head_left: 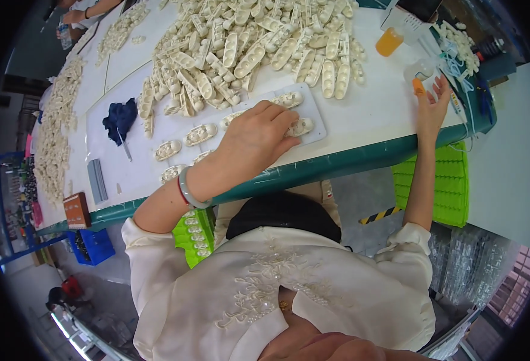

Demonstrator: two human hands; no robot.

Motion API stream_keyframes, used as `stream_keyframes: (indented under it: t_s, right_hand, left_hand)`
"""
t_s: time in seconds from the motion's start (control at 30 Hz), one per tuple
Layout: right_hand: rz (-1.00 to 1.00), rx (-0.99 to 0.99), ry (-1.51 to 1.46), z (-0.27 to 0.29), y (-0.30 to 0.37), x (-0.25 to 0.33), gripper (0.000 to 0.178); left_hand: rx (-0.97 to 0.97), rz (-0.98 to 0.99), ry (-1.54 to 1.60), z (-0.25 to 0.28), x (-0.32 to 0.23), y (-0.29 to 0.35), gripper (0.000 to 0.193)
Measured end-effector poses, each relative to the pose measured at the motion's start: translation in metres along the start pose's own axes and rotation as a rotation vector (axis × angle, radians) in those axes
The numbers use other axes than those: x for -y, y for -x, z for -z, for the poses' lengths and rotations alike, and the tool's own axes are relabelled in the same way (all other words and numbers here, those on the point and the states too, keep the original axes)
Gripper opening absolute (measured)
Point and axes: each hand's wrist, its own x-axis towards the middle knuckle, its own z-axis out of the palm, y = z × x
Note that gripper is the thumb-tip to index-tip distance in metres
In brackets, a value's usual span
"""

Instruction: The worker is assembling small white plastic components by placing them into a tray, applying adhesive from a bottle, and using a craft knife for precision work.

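My left hand (259,135) reaches across a pale flat plate (316,123), its thumb and fingers closed around the near end of a cream plastic part (303,127). Another cream part (288,100) lies just beyond it on the plate. More such parts sit to the left, including one cream part (200,135) beside my forearm. At the right, my right hand (434,108) is raised over the table edge with its fingers apart. An orange piece (419,88) is at its thumb tip; whether it is worn or held is unclear. A clear round bottle (418,71) stands just behind.
A big heap of cream parts (241,51) covers the far middle. Nearby are an orange-filled bottle (389,41), a dark blue cloth (120,117), a grey block (97,180) and a brown box (77,210). Green crates (436,186) stand below the edge. Another person's hand (72,16) shows far left.
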Motion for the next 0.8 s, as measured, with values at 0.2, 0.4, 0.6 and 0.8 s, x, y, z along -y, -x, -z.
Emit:
stream_keyframes:
  t_s: [0.2, 0.4, 0.6, 0.8]
  right_hand:
    - [0.003, -0.007, -0.107, 0.000, 0.004, 0.003, 0.060]
    - [0.012, -0.011, -0.120, 0.001, 0.007, 0.007, 0.055]
    - [0.012, 0.007, -0.189, 0.001, 0.009, 0.006, 0.053]
    - [0.017, 0.014, -0.246, 0.001, 0.007, -0.004, 0.051]
  left_hand:
    - [-0.005, 0.063, 0.039, -0.004, -0.005, -0.006, 0.029]
    - [0.009, 0.051, 0.031, 0.002, -0.007, -0.011, 0.027]
    - [0.001, 0.065, 0.004, -0.002, -0.008, -0.006, 0.031]
    - [-0.090, 0.226, -0.059, 0.030, 0.009, -0.021, 0.036]
